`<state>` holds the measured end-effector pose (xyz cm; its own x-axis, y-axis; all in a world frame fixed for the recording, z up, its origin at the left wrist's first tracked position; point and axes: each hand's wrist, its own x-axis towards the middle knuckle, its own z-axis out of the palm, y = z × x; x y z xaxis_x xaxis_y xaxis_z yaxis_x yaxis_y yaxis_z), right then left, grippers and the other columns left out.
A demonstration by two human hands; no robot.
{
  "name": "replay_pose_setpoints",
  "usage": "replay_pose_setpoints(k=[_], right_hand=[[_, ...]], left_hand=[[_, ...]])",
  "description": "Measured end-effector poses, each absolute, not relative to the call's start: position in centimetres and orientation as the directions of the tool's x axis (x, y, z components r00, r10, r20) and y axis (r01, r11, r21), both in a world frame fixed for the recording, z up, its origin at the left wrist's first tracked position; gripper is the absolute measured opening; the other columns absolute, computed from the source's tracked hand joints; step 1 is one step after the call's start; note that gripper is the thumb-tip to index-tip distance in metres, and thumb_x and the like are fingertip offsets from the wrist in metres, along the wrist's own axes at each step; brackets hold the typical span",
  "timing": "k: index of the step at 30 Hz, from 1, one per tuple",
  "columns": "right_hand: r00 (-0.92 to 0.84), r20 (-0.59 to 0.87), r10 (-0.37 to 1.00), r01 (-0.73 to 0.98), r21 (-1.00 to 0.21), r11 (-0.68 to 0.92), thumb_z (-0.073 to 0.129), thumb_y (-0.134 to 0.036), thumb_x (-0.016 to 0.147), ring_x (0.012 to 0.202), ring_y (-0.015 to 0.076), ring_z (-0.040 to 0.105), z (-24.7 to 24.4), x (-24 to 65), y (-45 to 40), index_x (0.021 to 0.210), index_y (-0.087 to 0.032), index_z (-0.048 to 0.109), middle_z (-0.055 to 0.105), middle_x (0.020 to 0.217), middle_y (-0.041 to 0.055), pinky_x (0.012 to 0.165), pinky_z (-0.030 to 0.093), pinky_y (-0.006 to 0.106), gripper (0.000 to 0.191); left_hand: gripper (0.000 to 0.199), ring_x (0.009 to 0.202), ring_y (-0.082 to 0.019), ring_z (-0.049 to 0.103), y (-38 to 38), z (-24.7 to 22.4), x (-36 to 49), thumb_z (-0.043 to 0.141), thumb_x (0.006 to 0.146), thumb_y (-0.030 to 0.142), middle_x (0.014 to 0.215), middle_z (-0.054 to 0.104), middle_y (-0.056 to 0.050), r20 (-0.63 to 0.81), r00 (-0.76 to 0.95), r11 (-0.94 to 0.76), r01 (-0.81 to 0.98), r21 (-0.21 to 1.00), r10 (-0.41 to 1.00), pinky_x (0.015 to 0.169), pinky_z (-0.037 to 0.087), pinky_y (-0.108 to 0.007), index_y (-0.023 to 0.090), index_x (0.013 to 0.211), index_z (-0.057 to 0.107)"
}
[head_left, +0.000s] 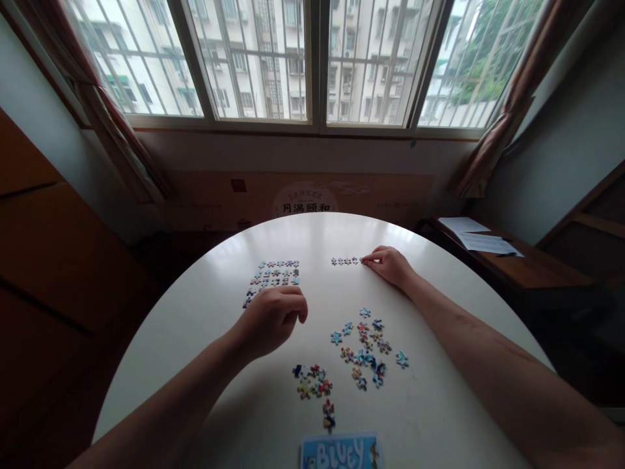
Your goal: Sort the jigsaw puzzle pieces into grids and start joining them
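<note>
My right hand (389, 264) reaches to the far side of the table. Its fingertips pinch a small jigsaw puzzle piece at the right end of a short row of puzzle pieces (347, 262). My left hand (274, 320) hovers over the table with its fingers curled in; whatever is inside them, if anything, is hidden. Just beyond it lies a block of puzzle pieces laid out in rows (276, 273), its near part covered by the hand. Loose colourful pieces (364, 357) are scattered between my arms, and a smaller cluster (312, 383) lies nearer to me.
A blue box or card lettered "Bluey" (340, 452) is at the near edge of view on the round white table (195, 312). To the right, papers (481, 238) rest on a brown desk (547, 270). Beyond the table are a printed panel and barred windows.
</note>
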<state>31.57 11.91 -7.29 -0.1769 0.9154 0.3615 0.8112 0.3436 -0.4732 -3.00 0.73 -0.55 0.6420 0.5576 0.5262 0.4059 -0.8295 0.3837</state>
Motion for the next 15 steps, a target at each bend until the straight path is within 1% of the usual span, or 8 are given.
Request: replay_pose_setpoints(k=[2, 5, 7, 10, 12, 15], right_hand=[[-0.158, 0.35, 0.923, 0.806, -0.494, 0.325, 0.064, -0.032, 0.089, 0.083, 0.0167, 0.059, -7.2, 31.5, 11.7, 0.102, -0.024, 0.08, 0.068, 0.098, 0.0057, 0.081, 0.046, 0.028, 0.022], [-0.141, 0.314, 0.939, 0.792, -0.533, 0.297, 0.06, -0.033, 0.09, 0.086, 0.0182, 0.058, -6.4, 31.5, 11.3, 0.111, -0.019, 0.076, 0.067, 0.103, 0.0087, 0.084, 0.045, 0.031, 0.029], [-0.195, 0.24, 0.951, 0.769, -0.564, 0.3, 0.06, -0.036, 0.09, 0.085, 0.018, 0.057, -5.2, 31.5, 10.9, 0.11, -0.016, 0.075, 0.067, 0.102, 0.0097, 0.082, 0.046, 0.031, 0.032], [-0.403, 0.017, 0.915, 0.714, -0.62, 0.326, 0.066, -0.044, 0.084, 0.077, 0.0155, 0.059, -2.8, 31.1, 10.0, 0.099, -0.015, 0.076, 0.069, 0.088, 0.0067, 0.07, 0.046, 0.026, 0.034], [-0.533, -0.155, 0.832, 0.695, -0.64, 0.326, 0.074, -0.047, 0.077, 0.072, 0.0137, 0.059, -1.4, 30.3, 9.3, 0.093, -0.016, 0.077, 0.068, 0.081, 0.0046, 0.063, 0.044, 0.022, 0.036], [-0.62, -0.346, 0.704, 0.709, -0.631, 0.314, 0.082, -0.044, 0.068, 0.065, 0.0118, 0.058, -0.1, 28.6, 8.0, 0.087, -0.017, 0.077, 0.069, 0.077, 0.0031, 0.057, 0.039, 0.021, 0.034]], left_hand=[[0.03, 0.062, -0.01, 0.056, 0.7, -0.6, -3.0, 0.041, 0.077, -0.002, 0.071, 0.063, 0.0, 0.53, 0.642, -0.832, 0.396, 0.389, 0.553, 0.061, 0.044, -0.022, 0.017, 0.063, 0.06], [0.031, 0.064, -0.011, 0.057, 0.6, -0.6, -3.1, 0.042, 0.08, -0.001, 0.073, 0.063, 0.0, 0.537, 0.633, -0.829, 0.383, 0.408, 0.557, 0.064, 0.045, -0.022, 0.017, 0.063, 0.06], [0.031, 0.064, -0.011, 0.057, 0.6, -0.6, -3.1, 0.042, 0.082, -0.001, 0.072, 0.062, -0.001, 0.542, 0.626, -0.826, 0.381, 0.414, 0.561, 0.064, 0.046, -0.023, 0.017, 0.064, 0.06], [0.031, 0.064, -0.011, 0.056, 0.7, -0.6, -3.2, 0.042, 0.082, 0.0, 0.072, 0.062, -0.001, 0.544, 0.624, -0.826, 0.385, 0.411, 0.561, 0.063, 0.046, -0.022, 0.017, 0.064, 0.061], [0.031, 0.063, -0.011, 0.057, 0.7, -0.6, -3.2, 0.042, 0.082, 0.0, 0.072, 0.063, -0.001, 0.544, 0.627, -0.829, 0.384, 0.406, 0.557, 0.063, 0.046, -0.022, 0.017, 0.063, 0.061], [0.032, 0.064, -0.011, 0.057, 0.7, -0.6, -3.1, 0.041, 0.083, 0.001, 0.072, 0.063, -0.002, 0.546, 0.63, -0.832, 0.38, 0.404, 0.552, 0.062, 0.047, -0.023, 0.017, 0.063, 0.061]])
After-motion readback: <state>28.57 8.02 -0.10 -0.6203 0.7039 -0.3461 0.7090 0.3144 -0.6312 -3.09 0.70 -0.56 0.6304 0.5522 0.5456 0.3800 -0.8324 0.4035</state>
